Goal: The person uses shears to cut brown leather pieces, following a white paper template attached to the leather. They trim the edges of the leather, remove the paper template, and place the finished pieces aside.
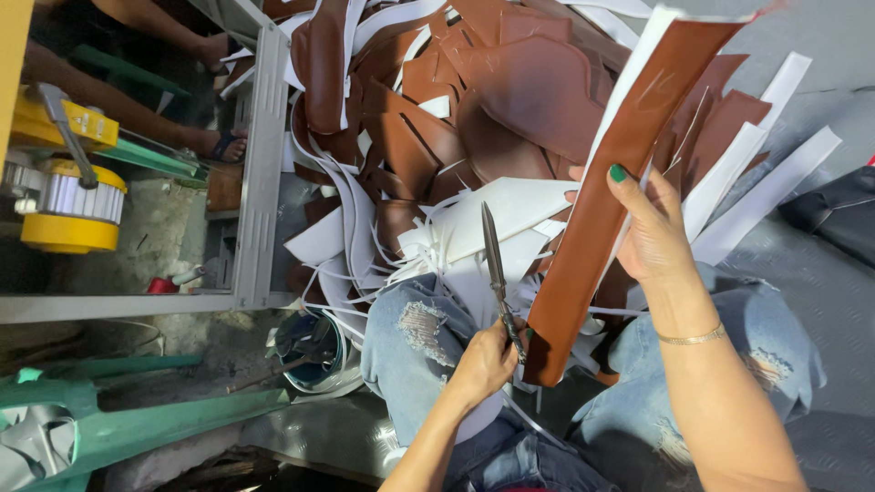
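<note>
left hand (pixel 483 364) grips scissors (pixel 497 273); right hand (pixel 652 232) clasps brown strip (pixel 611 191) over scrap pile (pixel 456 118).

A leather-cutting workshop: heaped brown offcuts (pixel 474 100), a yellow machine (pixel 68 196).

My left hand (pixel 485 363) grips the scissors (pixel 499 278), blades closed and pointing up, away from my knees (pixel 415 328). Just right of the scissors, my right hand (pixel 652 232) pinches a long brown strip (pixel 620 182) with a white back, its lower end touching the scissors' handle. Beyond the scissors lies a heap of brown and white scraps (pixel 456 109). Far left of the scissors stands a yellow machine (pixel 68 196).
</note>
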